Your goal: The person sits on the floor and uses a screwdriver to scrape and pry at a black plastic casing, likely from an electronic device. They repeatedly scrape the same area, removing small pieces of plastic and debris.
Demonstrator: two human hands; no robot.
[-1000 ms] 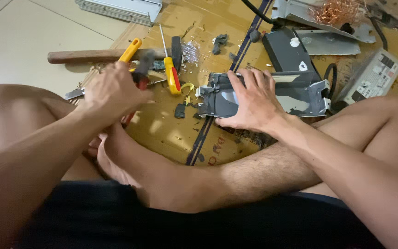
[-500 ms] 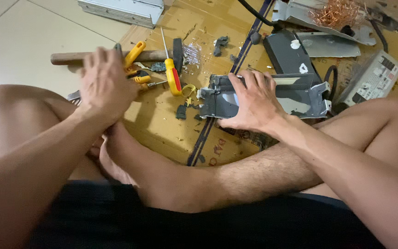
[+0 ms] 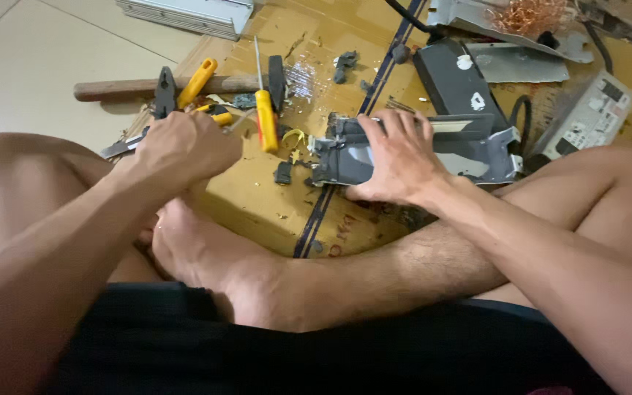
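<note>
I sit cross-legged on the floor over a cardboard sheet (image 3: 257, 197). My left hand (image 3: 184, 146) is a closed fist around yellow-handled pliers (image 3: 164, 91); the black head sticks up above my knuckles and a yellow handle (image 3: 197, 82) angles off to the right. My right hand (image 3: 396, 157) lies spread over the left end of a grey metal casing (image 3: 477, 150) and grips it against the cardboard. A screwdriver with a yellow and red handle (image 3: 265, 121) lies between my hands.
A hammer with a wooden handle (image 3: 126, 88) lies behind my left hand. Small black parts (image 3: 283, 172) and debris dot the cardboard. Farther back are a black box (image 3: 451, 80), a white circuit unit (image 3: 587, 117), copper wire (image 3: 532, 14), a grey panel (image 3: 184, 11) and a dark cable (image 3: 382, 69).
My left hand rose off the tools half a second ago and has come back down, closed on the pliers. My right hand stays on the casing.
</note>
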